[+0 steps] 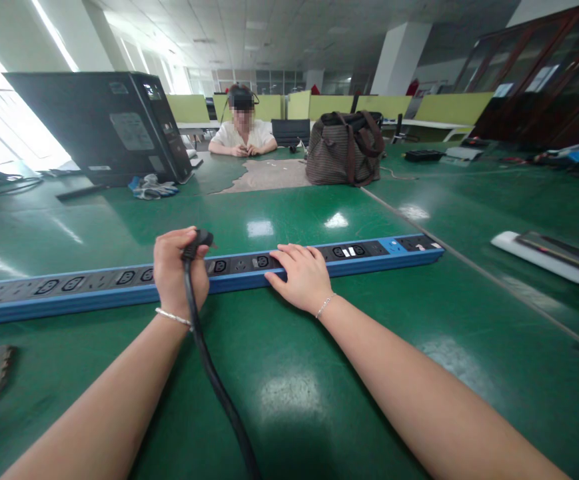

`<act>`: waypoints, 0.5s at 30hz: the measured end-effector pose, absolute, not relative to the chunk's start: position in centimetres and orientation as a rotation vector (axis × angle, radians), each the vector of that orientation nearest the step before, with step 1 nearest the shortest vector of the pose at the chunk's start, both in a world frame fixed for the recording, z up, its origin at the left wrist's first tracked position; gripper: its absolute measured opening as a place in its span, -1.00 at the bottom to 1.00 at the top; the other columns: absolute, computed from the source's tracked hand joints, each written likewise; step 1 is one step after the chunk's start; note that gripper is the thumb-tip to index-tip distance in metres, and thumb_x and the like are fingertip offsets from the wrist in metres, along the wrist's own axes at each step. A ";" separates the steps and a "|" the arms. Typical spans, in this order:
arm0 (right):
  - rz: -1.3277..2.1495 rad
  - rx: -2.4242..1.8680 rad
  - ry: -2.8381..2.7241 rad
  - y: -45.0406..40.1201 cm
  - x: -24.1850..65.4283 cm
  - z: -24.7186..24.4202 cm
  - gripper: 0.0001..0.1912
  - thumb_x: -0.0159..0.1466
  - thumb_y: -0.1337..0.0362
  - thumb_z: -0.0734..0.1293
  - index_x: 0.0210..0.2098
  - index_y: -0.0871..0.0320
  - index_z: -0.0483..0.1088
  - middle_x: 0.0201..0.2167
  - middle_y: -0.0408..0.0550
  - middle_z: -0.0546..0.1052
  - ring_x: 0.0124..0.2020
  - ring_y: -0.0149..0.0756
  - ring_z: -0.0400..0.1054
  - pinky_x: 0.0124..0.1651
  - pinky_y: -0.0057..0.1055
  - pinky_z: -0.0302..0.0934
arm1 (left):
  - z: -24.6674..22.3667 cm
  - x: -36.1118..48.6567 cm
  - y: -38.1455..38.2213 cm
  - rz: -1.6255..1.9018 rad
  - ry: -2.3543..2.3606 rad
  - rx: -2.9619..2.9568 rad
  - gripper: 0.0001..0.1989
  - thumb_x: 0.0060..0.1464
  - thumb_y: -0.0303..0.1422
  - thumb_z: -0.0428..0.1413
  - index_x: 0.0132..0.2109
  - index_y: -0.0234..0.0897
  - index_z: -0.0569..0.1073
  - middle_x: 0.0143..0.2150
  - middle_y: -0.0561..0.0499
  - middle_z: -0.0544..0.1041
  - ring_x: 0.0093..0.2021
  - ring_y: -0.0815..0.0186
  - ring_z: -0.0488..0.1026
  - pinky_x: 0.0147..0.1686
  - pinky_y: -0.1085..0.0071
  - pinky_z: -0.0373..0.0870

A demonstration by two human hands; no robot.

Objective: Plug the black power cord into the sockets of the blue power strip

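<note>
A long blue power strip (239,275) with rows of black sockets lies across the green table. My left hand (176,273) is closed around a black power plug (200,241), held just above the strip. From that plug a thick black cable (214,373) runs down toward the near edge of the view. My right hand (302,277) rests on the strip, right of the plug, fingers spread over its top and thumb at the near side. Parts of the strip and its sockets are hidden under both hands.
Across the table (289,213) sits a person (243,130) wearing a headset. A black computer case (94,127) stands back left, gloves (152,188) beside it. A brown bag (344,148) stands at the back. A white bar-shaped object (539,257) lies right.
</note>
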State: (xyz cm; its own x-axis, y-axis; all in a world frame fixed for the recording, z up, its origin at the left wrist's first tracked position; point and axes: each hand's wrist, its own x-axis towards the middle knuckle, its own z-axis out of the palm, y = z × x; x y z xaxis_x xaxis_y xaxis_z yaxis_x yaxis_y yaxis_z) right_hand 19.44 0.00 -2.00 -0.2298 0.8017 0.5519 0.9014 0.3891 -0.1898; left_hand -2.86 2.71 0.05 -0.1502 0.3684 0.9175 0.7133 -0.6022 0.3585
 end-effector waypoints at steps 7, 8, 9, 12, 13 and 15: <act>-0.226 -1.449 -2.065 0.0 19.4 -2.0 -0.58 0.25 0.01 0.23 0.00 0.06 0.41 0.08 -0.06 0.45 0.11 -0.18 0.24 0.15 -0.16 -0.04 | 1.6 -10.1 2.5 -2.064 -1.957 -1.590 -0.65 -0.07 -0.32 0.19 -0.09 -0.33 0.49 -0.23 -0.07 0.55 -0.30 0.26 0.52 -0.22 0.16 0.49; -0.222 -1.452 -2.064 0.0 19.4 -2.0 -0.58 0.25 0.01 0.23 0.00 0.06 0.41 0.08 -0.06 0.45 0.11 -0.18 0.24 0.15 -0.16 -0.04 | 1.8 -10.5 1.8 -1.865 -2.047 -1.625 -0.65 -0.08 -0.28 0.21 -0.10 -0.26 0.52 -0.23 -0.04 0.57 -0.27 0.24 0.52 -0.16 0.13 0.47; -0.219 -1.454 -2.063 0.0 19.3 -2.0 -0.58 0.25 0.01 0.24 0.00 0.06 0.41 0.08 -0.05 0.45 0.11 -0.17 0.24 0.15 -0.16 -0.04 | 1.8 -10.8 1.1 -1.738 -2.095 -1.624 -0.67 -0.09 -0.26 0.21 -0.12 -0.23 0.54 -0.22 -0.03 0.58 -0.22 0.21 0.52 -0.11 0.12 0.44; -0.212 -1.455 -2.064 0.0 19.4 -2.0 -0.58 0.25 0.01 0.24 0.01 0.06 0.41 0.08 -0.06 0.45 0.12 -0.17 0.23 0.15 -0.16 -0.04 | 1.7 -10.8 -0.3 -1.617 -2.170 -1.618 -0.69 -0.09 -0.25 0.21 -0.13 -0.19 0.55 -0.20 -0.02 0.60 -0.17 0.21 0.51 -0.08 0.19 0.41; -0.210 -1.454 -2.066 0.0 19.4 -2.0 -0.58 0.25 0.01 0.24 0.01 0.06 0.41 0.09 -0.06 0.45 0.12 -0.17 0.23 0.14 -0.17 -0.04 | 1.6 -10.7 -0.5 -1.605 -2.176 -1.637 -0.69 -0.08 -0.24 0.20 -0.13 -0.18 0.55 -0.19 -0.01 0.60 -0.18 0.22 0.51 -0.09 0.21 0.41; -0.207 -1.452 -2.070 0.1 19.4 -2.0 -0.58 0.25 0.01 0.24 0.01 0.06 0.41 0.09 -0.05 0.44 0.13 -0.18 0.23 0.15 -0.17 -0.04 | 1.3 -10.6 -0.4 -1.541 -2.182 -1.698 -0.69 -0.06 -0.23 0.19 -0.12 -0.14 0.55 -0.20 0.01 0.60 -0.19 0.23 0.50 -0.10 0.23 0.40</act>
State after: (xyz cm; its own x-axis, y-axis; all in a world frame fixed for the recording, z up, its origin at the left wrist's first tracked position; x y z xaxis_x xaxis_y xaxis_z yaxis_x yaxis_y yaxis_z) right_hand 19.44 0.07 -1.95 -0.2259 0.8050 0.5487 0.8978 0.3906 -0.2035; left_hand -10.57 -0.38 1.29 -0.4246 0.7510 0.5057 0.7276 -0.0493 0.6842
